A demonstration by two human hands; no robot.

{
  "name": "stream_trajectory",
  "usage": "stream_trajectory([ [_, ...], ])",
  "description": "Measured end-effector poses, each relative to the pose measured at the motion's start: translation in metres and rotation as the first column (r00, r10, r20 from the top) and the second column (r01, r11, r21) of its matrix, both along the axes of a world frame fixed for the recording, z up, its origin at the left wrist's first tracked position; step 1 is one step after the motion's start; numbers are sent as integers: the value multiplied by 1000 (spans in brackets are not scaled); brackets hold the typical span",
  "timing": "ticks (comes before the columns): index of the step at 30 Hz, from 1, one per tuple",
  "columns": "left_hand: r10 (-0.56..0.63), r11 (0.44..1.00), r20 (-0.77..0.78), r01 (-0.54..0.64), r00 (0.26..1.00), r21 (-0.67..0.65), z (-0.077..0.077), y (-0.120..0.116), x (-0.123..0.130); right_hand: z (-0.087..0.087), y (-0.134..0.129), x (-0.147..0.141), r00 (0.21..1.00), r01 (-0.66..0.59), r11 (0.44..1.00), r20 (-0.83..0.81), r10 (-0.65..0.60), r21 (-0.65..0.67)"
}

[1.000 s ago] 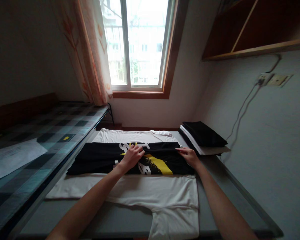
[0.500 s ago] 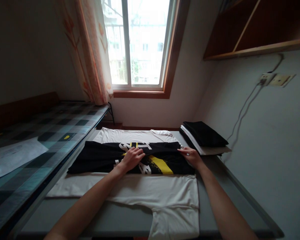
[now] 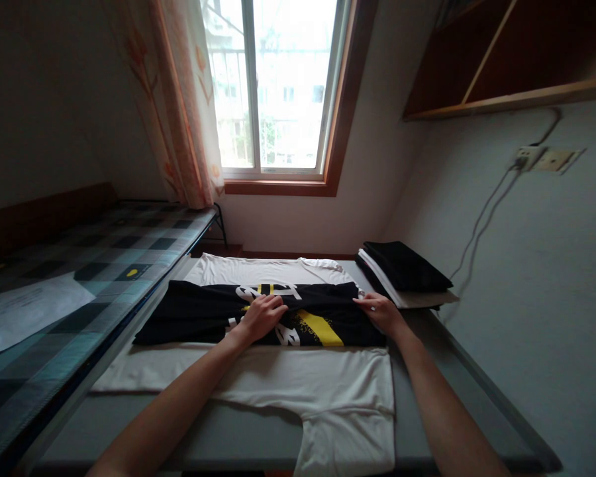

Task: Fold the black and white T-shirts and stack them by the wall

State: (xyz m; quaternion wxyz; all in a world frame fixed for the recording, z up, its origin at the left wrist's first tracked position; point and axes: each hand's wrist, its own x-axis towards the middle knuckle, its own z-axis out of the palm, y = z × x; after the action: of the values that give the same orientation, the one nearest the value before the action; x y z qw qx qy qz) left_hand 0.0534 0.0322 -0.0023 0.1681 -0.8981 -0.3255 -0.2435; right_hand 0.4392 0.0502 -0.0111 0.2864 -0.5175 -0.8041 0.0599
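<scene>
A black T-shirt point(image 3: 198, 311) with white lettering and a yellow stripe lies folded into a long strip across a white T-shirt point(image 3: 258, 374) spread flat. My left hand point(image 3: 263, 317) rests on the middle of the black T-shirt, its fingers bent together on the cloth beside the print. At the right end, my right hand point(image 3: 381, 311) pinches the upper corner of the same garment. A small white thing shows at the fingers of the right hand, too small to make out. One sleeve of the white T-shirt reaches toward me.
A stack of folded clothes point(image 3: 402, 271) stands at the back right of the grey surface point(image 3: 248, 424). To the left, papers point(image 3: 34, 311) lie on a checked mattress point(image 3: 144, 232). Cables point(image 3: 487, 212) hang from a wall socket below a wooden shelf point(image 3: 506, 99).
</scene>
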Motion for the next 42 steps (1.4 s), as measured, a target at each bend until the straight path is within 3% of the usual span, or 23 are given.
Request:
stream_trajectory([
  [5,9,997,-57,-13,998,-70,0,2,-2,1,-1,-3,999,15,1000,45,-14,-19],
  [9,42,989,-119,-58,992,-137,7,2,-19,0,-3,-5,999,26,997,27,-24,-74],
  [14,130,969,-174,-162,976,-186,13,-1,-83,0,-4,-9,999,31,997,-5,-32,-69],
  [17,280,934,-191,-313,941,-173,16,-3,-138,-1,-3,-11,999,35,998,-17,-36,-48],
  [21,554,778,-205,-589,807,-218,23,-11,-205,-2,-2,-13,999,31,998,-28,-32,-48],
  [24,653,671,-165,-666,739,-325,26,-19,-239,-2,-2,-13,999,32,998,-41,-34,-50],
  [31,573,594,-67,-471,817,-653,40,-21,-263,-5,0,-13,998,36,998,-39,-38,-58],
  [33,583,526,-59,-432,810,-732,48,-17,-264,-6,0,-13,998,42,997,-45,-45,-60],
  [37,559,313,-141,-365,817,-877,62,-5,-266,-6,0,-12,996,46,997,-68,-50,-66],
  [38,557,299,-144,-359,818,-884,63,0,-267,-5,0,-12,996,45,997,-73,-51,-69],
  [39,569,321,-130,-365,812,-874,64,4,-267,-5,0,-12,996,44,996,-78,-50,-74],
  [42,654,494,-40,-466,756,-734,65,22,-267,-5,0,-13,995,48,996,-88,-55,-80],
])
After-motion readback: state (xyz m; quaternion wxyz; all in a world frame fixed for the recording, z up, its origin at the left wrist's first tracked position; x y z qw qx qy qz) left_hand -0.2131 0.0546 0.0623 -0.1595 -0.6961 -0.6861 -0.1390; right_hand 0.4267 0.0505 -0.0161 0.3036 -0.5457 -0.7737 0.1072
